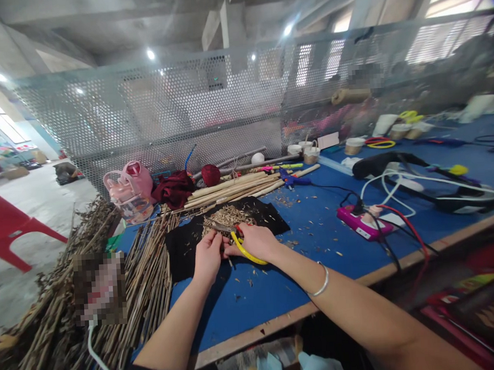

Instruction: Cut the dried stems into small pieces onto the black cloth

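My right hand (256, 242) is wrapped around a pair of pruning shears with yellow handles (250, 255). Their metal blades (216, 226) point left over a heap of short cut twig pieces (227, 214). Close beside the blades, my left hand (208, 256) has its fingers pinched together on a thin twig (230, 261), whose dark end shows just below the fingertips; the rest of it is hidden. Beneath the heap lies a black cloth (180, 257) on the blue tabletop (277, 294). A bundle of long dry stalks (148, 273) lies left of the cloth.
Pale peeled sticks (234, 189), a blue glue gun (294, 179) and a dark red yarn ball (210, 175) lie behind the cloth. A purple power strip (363, 223) with cables sits to the right. A perforated metal screen (177, 108) borders the back. A red chair (13, 225) stands left.
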Tool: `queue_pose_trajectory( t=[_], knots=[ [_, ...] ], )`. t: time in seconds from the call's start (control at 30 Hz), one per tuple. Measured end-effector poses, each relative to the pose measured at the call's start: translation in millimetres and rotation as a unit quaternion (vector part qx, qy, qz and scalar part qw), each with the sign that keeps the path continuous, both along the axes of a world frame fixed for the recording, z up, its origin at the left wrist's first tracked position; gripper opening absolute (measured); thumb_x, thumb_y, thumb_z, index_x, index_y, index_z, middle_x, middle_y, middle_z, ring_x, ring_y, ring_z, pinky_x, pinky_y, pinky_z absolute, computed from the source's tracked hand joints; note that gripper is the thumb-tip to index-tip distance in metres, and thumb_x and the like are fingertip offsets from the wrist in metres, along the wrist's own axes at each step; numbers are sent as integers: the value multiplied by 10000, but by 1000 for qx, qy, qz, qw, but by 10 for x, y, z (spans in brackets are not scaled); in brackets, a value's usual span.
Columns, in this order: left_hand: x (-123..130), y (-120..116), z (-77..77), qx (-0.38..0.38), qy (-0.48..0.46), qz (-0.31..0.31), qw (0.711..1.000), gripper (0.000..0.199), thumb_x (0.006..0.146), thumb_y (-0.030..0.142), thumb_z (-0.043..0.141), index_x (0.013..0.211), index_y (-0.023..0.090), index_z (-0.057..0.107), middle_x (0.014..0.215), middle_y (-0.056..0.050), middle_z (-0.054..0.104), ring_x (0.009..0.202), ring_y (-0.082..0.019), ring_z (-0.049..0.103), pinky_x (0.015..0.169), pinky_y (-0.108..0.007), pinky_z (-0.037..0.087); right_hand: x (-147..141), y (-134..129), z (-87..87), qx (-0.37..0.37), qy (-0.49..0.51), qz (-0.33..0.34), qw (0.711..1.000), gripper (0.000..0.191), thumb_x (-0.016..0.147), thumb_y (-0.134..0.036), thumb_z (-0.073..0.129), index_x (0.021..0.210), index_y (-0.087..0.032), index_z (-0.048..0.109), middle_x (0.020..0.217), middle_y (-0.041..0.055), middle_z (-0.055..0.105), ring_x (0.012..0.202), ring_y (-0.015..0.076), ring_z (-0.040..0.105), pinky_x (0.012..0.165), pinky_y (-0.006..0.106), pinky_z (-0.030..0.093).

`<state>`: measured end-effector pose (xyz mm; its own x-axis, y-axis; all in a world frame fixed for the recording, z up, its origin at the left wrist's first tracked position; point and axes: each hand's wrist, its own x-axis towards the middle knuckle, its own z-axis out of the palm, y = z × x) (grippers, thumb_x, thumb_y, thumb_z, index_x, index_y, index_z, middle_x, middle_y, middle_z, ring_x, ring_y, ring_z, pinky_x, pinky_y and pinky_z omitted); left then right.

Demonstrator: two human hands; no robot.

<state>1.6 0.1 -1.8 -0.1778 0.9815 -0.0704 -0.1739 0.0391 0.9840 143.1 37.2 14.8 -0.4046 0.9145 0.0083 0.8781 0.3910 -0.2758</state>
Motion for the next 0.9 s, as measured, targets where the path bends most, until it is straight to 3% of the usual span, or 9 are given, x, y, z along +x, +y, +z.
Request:
queue_pose_trajectory(
  t=[0.23,0.4,0.5,0.9],
  knots=[
    [32,-34,-12,12,17,-9,1000,298,690,428,602,756,137,579,613,4,584,424,-54,448,399,-164,358,4,-8,-18,39,27,16,999,678,600,-753,509,940,-167,497,914,115,635,859,260,615,673,288,415],
    [34,-27,-43,-2,25,-13,1000,321,679,432,613,827,147,611,670,-15,638,467,-78,511,434,-180,391,-24,-16,-59,23,23,7,999,564,725,-665,462,978,-162,499,904,116,647,846,245,622,665,286,416],
    [21,-16,-61,11,28,-12,999,290,681,424,611,770,148,608,654,-9,640,438,-72,491,428,-184,382,-38,-20,-59,8,13,0,1000,525,760,-640,429,984,-172,515,906,109,657,840,242,628,661,290,423],
    [14,-1,-58,-18,8,-3,1000,290,636,409,647,700,140,562,622,1,604,442,-56,483,424,-166,400,-21,15,-66,-11,9,-10,1000,651,611,-780,450,885,-204,578,867,93,670,829,267,632,659,307,445]
  ],
)
